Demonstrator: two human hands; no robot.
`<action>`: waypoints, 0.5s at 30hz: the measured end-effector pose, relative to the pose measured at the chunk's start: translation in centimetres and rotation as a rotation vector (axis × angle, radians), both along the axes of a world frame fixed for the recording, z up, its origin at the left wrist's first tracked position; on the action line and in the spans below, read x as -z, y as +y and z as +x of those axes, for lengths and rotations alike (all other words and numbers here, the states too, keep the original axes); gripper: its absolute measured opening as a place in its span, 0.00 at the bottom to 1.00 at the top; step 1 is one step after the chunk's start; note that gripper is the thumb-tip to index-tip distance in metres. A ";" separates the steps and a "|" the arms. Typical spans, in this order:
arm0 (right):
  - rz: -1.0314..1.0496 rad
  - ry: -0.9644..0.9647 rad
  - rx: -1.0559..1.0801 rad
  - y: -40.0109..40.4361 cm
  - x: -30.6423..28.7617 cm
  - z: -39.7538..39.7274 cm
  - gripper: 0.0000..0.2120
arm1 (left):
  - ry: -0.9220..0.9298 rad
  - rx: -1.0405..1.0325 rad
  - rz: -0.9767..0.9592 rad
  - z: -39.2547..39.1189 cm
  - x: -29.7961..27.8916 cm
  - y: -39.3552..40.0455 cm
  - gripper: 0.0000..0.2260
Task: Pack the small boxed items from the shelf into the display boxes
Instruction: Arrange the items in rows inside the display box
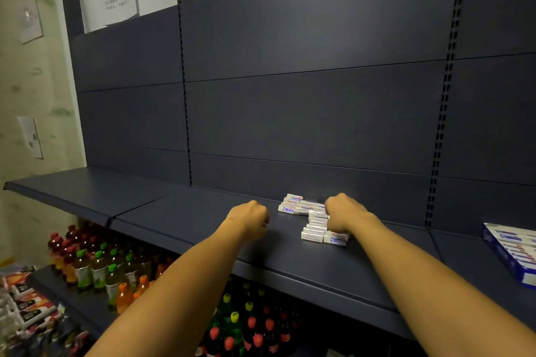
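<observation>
Several small white boxes [304,211] with blue and red print lie in a loose pile on the dark shelf [203,211], near its back wall. My right hand [343,213] is over the right side of the pile, fingers curled down onto the boxes; which box it grips is hidden. My left hand [251,219] hovers to the left of the pile with its fingers curled, and nothing shows in it. A blue and white display box [513,252] holding several of the same small boxes lies on the shelf at the far right.
Slotted uprights [441,124] run up the dark back panel. Below the shelf stand rows of bottled drinks [98,266] with coloured caps. Packaged snacks [26,298] sit at the lower left. The shelf's left end [72,191] holds nothing.
</observation>
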State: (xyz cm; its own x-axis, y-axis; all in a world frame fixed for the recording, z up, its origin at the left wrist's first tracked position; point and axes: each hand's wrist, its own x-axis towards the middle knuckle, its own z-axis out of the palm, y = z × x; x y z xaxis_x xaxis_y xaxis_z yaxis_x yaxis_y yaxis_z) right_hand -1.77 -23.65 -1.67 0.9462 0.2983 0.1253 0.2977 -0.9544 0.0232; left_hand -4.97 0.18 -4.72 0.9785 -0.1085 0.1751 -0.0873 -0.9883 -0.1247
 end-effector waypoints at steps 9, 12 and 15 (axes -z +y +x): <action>0.101 0.005 -0.024 3.3 0.0 6.8 0.14 | -0.026 0.125 -0.016 7.7 -1.1 1.3 0.14; 0.097 -0.006 -0.036 4.2 0.6 8.5 0.13 | -0.030 0.161 -0.036 10.1 -0.7 1.4 0.14; 0.086 0.001 -0.045 4.8 1.5 9.6 0.15 | -0.016 0.176 -0.037 12.0 0.2 1.6 0.15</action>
State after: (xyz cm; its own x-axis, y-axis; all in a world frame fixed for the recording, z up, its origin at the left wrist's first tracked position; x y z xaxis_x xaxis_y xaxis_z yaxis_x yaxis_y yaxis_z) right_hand 7.78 -18.80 -3.13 0.9323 0.3286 0.1513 0.3403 -0.9385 -0.0587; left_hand 7.03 1.77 -4.88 0.9421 -0.2707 0.1980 -0.2573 -0.9620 -0.0910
